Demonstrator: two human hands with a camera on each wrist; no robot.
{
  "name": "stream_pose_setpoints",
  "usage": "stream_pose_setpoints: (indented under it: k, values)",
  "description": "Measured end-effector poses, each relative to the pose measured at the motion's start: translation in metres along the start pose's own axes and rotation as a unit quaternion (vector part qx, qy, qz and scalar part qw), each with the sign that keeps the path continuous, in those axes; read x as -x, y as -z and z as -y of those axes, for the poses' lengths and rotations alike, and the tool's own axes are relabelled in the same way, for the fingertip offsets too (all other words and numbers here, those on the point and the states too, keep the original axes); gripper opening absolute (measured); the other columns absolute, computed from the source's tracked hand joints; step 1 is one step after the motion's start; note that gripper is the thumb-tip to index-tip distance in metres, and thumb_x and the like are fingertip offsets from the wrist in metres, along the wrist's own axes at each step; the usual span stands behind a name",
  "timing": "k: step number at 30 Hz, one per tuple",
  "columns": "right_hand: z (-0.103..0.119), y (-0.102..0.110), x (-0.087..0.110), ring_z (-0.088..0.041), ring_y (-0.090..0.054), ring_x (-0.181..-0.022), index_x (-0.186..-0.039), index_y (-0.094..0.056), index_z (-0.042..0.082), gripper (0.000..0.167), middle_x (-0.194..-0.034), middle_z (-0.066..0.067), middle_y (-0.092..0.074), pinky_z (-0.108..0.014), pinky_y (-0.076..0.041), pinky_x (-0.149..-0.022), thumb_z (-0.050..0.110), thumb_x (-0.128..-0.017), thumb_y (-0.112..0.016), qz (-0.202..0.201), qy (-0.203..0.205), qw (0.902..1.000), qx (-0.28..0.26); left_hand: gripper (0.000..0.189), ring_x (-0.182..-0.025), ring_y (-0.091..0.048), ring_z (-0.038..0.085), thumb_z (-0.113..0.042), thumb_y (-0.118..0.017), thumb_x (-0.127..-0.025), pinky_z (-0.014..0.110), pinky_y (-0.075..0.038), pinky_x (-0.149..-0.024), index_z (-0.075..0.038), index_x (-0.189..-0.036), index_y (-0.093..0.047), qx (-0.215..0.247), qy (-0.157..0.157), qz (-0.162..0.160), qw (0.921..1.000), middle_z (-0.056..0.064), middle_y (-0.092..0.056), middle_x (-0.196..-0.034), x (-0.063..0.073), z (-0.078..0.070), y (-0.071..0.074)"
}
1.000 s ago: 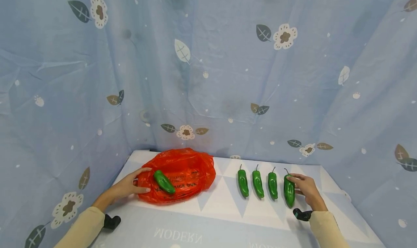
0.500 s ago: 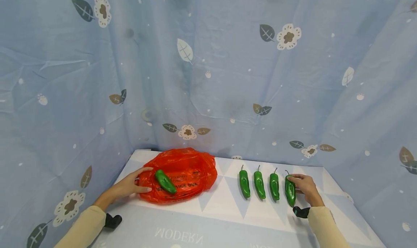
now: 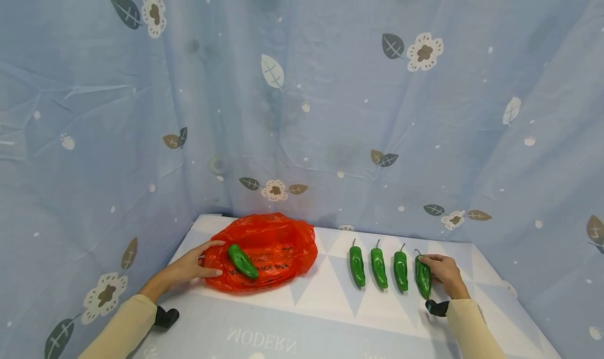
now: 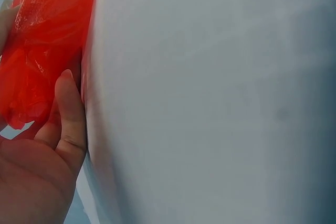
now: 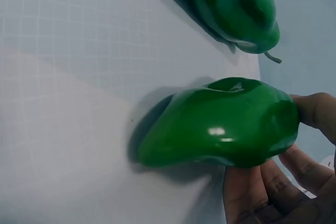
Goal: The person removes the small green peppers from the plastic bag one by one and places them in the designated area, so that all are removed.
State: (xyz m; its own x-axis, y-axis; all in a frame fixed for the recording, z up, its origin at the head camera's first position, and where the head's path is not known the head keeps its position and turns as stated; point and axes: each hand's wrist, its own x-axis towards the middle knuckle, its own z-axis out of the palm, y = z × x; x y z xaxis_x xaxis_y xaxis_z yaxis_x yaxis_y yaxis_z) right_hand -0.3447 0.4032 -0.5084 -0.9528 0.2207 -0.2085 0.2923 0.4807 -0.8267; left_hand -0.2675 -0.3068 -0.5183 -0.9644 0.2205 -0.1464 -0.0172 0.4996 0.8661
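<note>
A red plastic bag (image 3: 302,249) lies on the left of the table, printed with dark letters. One green chili pepper (image 3: 243,262) rests slanted on top of it. My left hand (image 3: 189,264) holds the bag's left end, thumb and fingers spread around it; the left wrist view shows red plastic (image 4: 50,24) between them. On the right, several green chili peppers stand in a row, stems pointing away. My right hand (image 3: 445,276) pinches the rightmost chili pepper (image 3: 423,279) near its stem end. Its lower tip (image 5: 157,148) is close to the table; whether it touches I cannot tell.
Three other chili peppers, among them a left one (image 3: 357,267), a middle one (image 3: 379,268) and a right one (image 3: 400,271), lie in a row beside the held one. A patterned blue curtain (image 3: 330,112) hangs behind the white and blue tablecloth (image 3: 325,296).
The head view has shifted slightly. Relative to the table, my right hand has edged left and the rightmost chili pepper has tilted a little. The left hand stays at the bag.
</note>
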Motion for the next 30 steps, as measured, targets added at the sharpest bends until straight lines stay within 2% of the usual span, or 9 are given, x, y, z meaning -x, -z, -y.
stream_pose_setpoints:
  k: [9,14,21,25,30]
  values:
    - [-0.003,-0.002,0.001,-0.027,-0.062,-0.098,-0.141,-0.051,-0.011,0.068,-0.131,-0.031,-0.056,-0.033,-0.056,-0.074,0.040,-0.099,-0.067,-0.034,-0.017,0.9992,0.016,0.087,-0.145,-0.026,0.053,-0.028,-0.086,-0.084,0.070,-0.030,-0.112,-0.016,-0.156,-0.040,0.006,-0.008,0.003,1.0000,0.029,-0.022,-0.163,0.001,-0.002,-0.001]
    - [-0.004,-0.005,0.004,-0.030,-0.060,-0.103,-0.141,-0.051,-0.011,0.068,-0.134,-0.033,-0.053,-0.036,-0.056,-0.078,0.041,-0.100,-0.064,-0.042,-0.012,0.9988,0.024,0.086,-0.145,-0.027,0.053,-0.028,-0.086,-0.085,0.070,-0.031,-0.112,-0.017,-0.157,-0.039,0.004,-0.004,0.005,1.0000,0.028,-0.022,-0.163,0.001,-0.002,-0.001]
    - [0.001,0.000,0.012,-0.041,-0.059,-0.112,-0.138,-0.055,-0.010,0.063,-0.132,-0.033,-0.054,-0.046,-0.054,-0.088,0.042,-0.103,-0.059,-0.100,-0.011,0.9948,0.014,0.087,-0.144,-0.028,0.052,-0.027,-0.085,-0.085,0.068,-0.035,-0.111,-0.016,-0.157,-0.038,0.008,0.001,0.005,1.0000,0.028,-0.022,-0.163,0.001,-0.002,-0.001]
    - [0.007,0.003,0.017,-0.041,-0.056,-0.116,-0.137,-0.054,-0.011,0.059,-0.134,-0.033,-0.054,-0.038,-0.059,-0.085,0.038,-0.104,-0.057,-0.127,0.006,0.9918,-0.009,0.088,-0.145,-0.027,0.052,-0.029,-0.085,-0.085,0.069,-0.033,-0.112,-0.017,-0.158,-0.037,0.005,0.000,0.006,1.0000,0.028,-0.022,-0.163,0.001,-0.001,-0.001]
    - [0.019,0.001,0.021,-0.034,-0.059,-0.111,-0.136,-0.056,-0.008,0.054,-0.135,-0.030,-0.057,-0.030,-0.060,-0.077,0.035,-0.104,-0.058,-0.131,0.020,0.9906,-0.034,0.088,-0.145,-0.026,0.052,-0.030,-0.086,-0.084,0.071,-0.029,-0.112,-0.018,-0.157,-0.038,-0.002,-0.003,0.005,1.0000,0.028,-0.022,-0.163,0.000,-0.001,0.000]
